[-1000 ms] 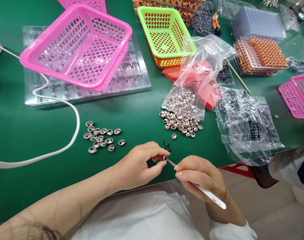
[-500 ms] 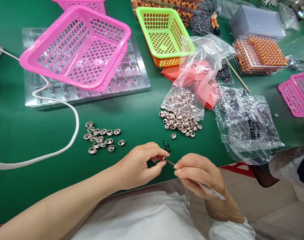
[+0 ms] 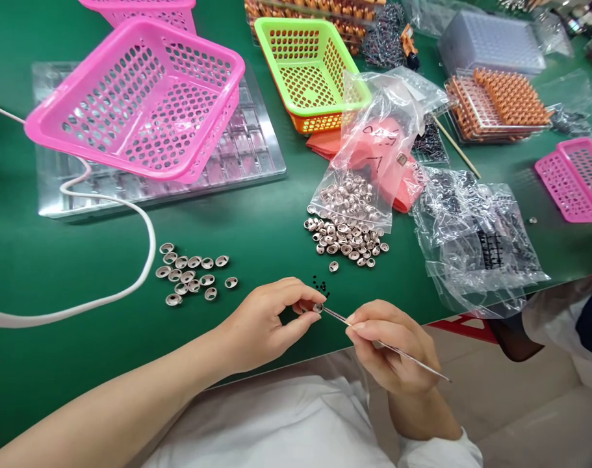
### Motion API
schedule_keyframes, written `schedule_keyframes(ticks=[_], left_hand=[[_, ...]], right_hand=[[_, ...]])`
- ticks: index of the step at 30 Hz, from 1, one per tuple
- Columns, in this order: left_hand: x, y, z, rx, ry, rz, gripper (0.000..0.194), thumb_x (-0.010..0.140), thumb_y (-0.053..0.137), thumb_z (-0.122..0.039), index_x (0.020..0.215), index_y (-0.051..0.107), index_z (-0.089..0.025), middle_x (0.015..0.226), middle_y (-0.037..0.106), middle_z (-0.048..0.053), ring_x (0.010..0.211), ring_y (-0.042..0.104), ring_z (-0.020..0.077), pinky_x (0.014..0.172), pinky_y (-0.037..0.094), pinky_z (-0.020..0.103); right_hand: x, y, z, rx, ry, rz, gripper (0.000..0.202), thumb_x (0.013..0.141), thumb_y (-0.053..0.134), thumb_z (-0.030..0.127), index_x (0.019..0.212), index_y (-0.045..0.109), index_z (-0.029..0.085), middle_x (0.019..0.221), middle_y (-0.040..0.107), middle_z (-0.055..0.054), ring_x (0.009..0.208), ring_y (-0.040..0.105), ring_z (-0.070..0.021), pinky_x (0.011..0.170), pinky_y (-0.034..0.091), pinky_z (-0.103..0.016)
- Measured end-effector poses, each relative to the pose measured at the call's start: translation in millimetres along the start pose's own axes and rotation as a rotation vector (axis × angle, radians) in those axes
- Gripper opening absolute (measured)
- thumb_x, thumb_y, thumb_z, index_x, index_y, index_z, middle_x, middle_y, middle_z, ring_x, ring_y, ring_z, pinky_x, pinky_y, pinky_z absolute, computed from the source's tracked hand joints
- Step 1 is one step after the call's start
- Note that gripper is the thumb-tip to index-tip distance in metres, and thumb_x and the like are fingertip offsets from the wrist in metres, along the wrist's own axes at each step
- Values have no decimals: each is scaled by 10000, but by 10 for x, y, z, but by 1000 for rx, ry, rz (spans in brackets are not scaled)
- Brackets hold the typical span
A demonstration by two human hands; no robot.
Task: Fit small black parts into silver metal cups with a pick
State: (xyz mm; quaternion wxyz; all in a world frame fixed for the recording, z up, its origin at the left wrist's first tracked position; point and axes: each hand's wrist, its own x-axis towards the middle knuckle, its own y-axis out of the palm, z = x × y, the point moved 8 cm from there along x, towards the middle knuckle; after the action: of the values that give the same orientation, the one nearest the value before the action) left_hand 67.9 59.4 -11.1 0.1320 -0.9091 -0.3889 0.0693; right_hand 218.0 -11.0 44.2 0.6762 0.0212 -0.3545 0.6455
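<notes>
"What's in your left hand?"

"My left hand (image 3: pixel 276 318) pinches one metal cup (image 3: pixel 318 307) between thumb and forefinger, over the desk (image 3: pixel 257 240), near the edge at 6 o'clock."

"And the other?"

"My right hand (image 3: pixel 393 344) grips tweezers (image 3: pixel 335 316) that slant from the cup toward 4 o'clock. Their tip is at the cup; I can't tell whether it reaches inside."

"What lies about the cup?"

"Black bits (image 3: pixel 323 285), scattered just beyond it at 12 o'clock. Past them, at 1, there's a heap of cups (image 3: pixel 347 240), part of it showing through a clear bag (image 3: pixel 388 136). One cup sits a little apart, on the heap's near side."

"Toward 9?"

"Loose cups (image 3: pixel 187 277) in a cluster, between 9 and 10, near my left hand. Several show a hole."

"Farther off?"

"A pink basket (image 3: pixel 101 155) between 10 and 11, above a shiny tray (image 3: pixel 261 156). A green basket (image 3: pixel 325 109) at 12, nested in an orange one. Crumpled bags (image 3: pixel 471 221) lie at 2."
</notes>
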Motion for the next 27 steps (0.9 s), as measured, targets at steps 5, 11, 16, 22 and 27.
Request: schedule_keyframes(ticks=[5,11,16,22,27], left_hand=[[0,-16,-10,15,19,-22,156,901,635,-121,1031,707,-167,871,707,31,778,671,121,733,560,218],[-7,-33,-41,25,45,-35,154,896,648,-111,1025,717,-158,848,700,28,770,668,116,719,554,207],[-10,-42,-44,31,48,-49,148,893,652,-116,1016,719,-165,839,703,26,765,668,120,713,557,215],[-12,-40,-30,35,33,-46,136,896,655,-130,1011,717,-165,842,710,24,762,677,119,719,564,213],[-10,-52,-26,37,27,-61,134,890,658,-128,1008,717,-150,846,722,31,758,687,117,721,567,204]], right_hand=[[2,41,-12,-17,2,14,318,859,637,21,1127,635,192,916,731,-58,814,725,-160,659,641,-275],[-2,53,8,-22,-20,21,345,845,644,-1,1142,633,172,924,723,-70,829,724,-162,675,640,-273],[-7,56,6,-31,0,23,332,859,637,18,1140,637,195,933,729,-61,813,723,-160,665,640,-278],[-31,72,18,-56,-10,24,302,872,625,28,1123,640,195,938,731,-60,827,724,-159,674,641,-275],[-19,108,113,-111,-76,101,282,886,597,32,1121,632,184,925,727,-66,829,719,-157,699,637,-276]])
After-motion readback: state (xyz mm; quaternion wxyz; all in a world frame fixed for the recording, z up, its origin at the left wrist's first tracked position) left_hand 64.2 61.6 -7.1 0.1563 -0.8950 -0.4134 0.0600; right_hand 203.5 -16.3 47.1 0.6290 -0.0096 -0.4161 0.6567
